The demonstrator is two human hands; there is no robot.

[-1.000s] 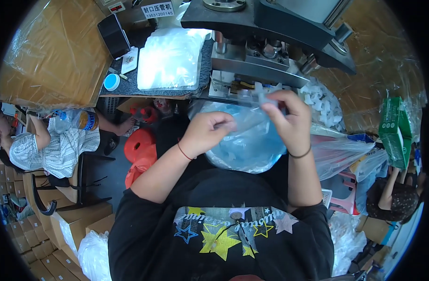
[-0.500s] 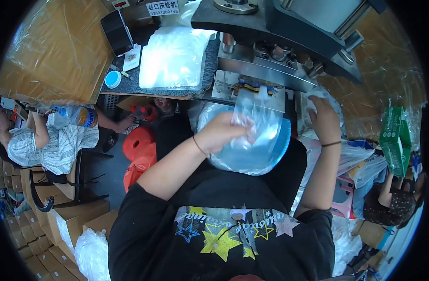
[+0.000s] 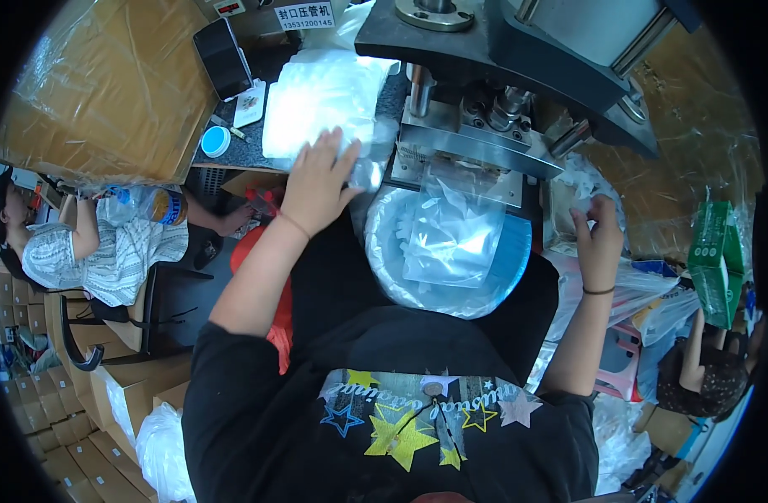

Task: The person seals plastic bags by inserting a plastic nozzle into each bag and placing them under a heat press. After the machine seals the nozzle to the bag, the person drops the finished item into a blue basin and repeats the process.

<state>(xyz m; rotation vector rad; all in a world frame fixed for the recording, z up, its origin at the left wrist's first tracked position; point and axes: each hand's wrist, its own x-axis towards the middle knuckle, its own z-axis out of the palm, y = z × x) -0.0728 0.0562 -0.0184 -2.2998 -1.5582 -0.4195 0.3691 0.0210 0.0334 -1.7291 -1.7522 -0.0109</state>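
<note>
My left hand [image 3: 319, 180] lies with spread fingers at the front edge of a stack of clear plastic pouches [image 3: 313, 105] on the bench. One clear pouch [image 3: 455, 239] hangs from the press [image 3: 476, 147], its top edge under the metal bar and its body over a blue basin [image 3: 518, 251] lined with clear plastic on my lap. To the right, my right hand [image 3: 600, 239] is beside a tray of clear plastic pieces [image 3: 564, 214]. Its fingers are curled toward the thumb; whatever they hold is too small to make out.
A phone on a stand [image 3: 223, 59] and a round blue-topped tub [image 3: 215, 142] stand left on the bench. Large wrapped cartons flank the press. A green box [image 3: 713, 260] is at the right. One person sits at the left [image 3: 107, 251], another at the right [image 3: 707, 369].
My left hand has let go of the pouch at the press and moved left to the stack. My right hand has drawn back slightly from the tray, its fingers more curled.
</note>
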